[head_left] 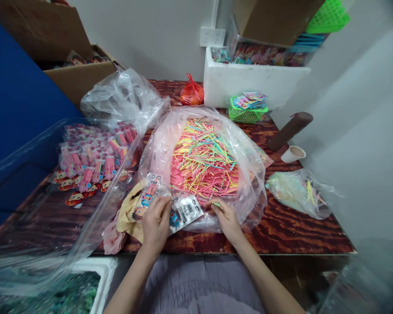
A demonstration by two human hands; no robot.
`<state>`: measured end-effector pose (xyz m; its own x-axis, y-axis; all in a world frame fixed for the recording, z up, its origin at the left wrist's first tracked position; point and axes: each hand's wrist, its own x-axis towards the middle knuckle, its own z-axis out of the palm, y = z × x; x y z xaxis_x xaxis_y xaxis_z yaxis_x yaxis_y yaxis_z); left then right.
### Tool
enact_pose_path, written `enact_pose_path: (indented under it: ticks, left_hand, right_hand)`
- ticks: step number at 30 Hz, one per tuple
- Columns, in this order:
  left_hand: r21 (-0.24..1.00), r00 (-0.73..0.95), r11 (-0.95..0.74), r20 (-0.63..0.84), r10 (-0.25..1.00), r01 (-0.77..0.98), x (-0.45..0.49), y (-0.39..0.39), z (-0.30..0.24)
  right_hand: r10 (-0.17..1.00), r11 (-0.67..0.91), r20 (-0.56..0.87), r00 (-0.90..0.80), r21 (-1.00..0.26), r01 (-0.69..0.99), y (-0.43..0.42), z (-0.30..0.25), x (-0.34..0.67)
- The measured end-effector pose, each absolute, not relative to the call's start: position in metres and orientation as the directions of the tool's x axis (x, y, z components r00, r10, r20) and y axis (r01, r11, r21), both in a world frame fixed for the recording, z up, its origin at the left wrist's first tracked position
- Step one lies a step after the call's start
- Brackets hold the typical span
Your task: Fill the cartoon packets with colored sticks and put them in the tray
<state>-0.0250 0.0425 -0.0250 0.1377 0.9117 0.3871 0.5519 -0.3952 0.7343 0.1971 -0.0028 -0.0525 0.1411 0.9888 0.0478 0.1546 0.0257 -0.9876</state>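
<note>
My left hand (156,220) is closed with thumb and fingers pinching a silver printed packet (188,211), which lies slanted toward the right. Beside that hand is another printed packet (149,192) with pink sticks showing in it. In my right hand (227,221) is a small bundle of thin coloured sticks (217,204), seen end-on between the curled fingers. Just beyond both hands, a large clear plastic bag (157,150) lies spread wide, holding a heap of loose pink, yellow, green and blue sticks (205,161).
Filled packets (94,161) are piled at the left behind clear plastic sheeting. A yellow cloth (127,214) lies near my left hand. At the right stand a brown flask (290,131), a paper cup (293,154) and a plastic bag (298,192). A green basket (247,115) is behind.
</note>
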Motion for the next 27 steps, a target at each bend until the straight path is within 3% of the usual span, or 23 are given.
enact_pose_path:
  ticks: [9,12,15,17,21,27]
  left_hand:
    - [0.847,0.158,-0.347,0.309,0.938,0.403,-0.022,0.034,-0.009]
    - [0.886,0.207,-0.311,0.251,0.946,0.344,-0.012,0.030,-0.011]
    - [0.920,0.234,-0.257,0.190,0.953,0.297,-0.003,0.028,-0.011]
    - [0.938,0.239,-0.212,0.148,0.960,0.274,0.000,0.028,-0.011]
    - [0.964,0.215,-0.143,0.094,0.972,0.222,0.000,0.027,-0.012]
    - [0.970,0.206,-0.139,0.097,0.974,0.198,-0.005,0.026,-0.014]
  right_hand:
    - [0.985,0.039,0.047,0.167,-0.998,0.056,0.003,-0.037,0.195]
    - [0.970,0.065,-0.005,0.243,-0.958,-0.280,0.017,-0.016,0.189]
    - [0.972,0.086,-0.082,0.221,-0.749,-0.657,0.034,0.008,0.180]
    - [0.980,0.049,-0.117,0.160,-0.636,-0.770,0.043,0.020,0.173]
    - [0.981,-0.053,-0.180,0.070,-0.600,-0.798,0.044,0.025,0.158]
    - [0.971,-0.215,-0.234,-0.048,-0.770,-0.601,0.028,0.025,0.148]
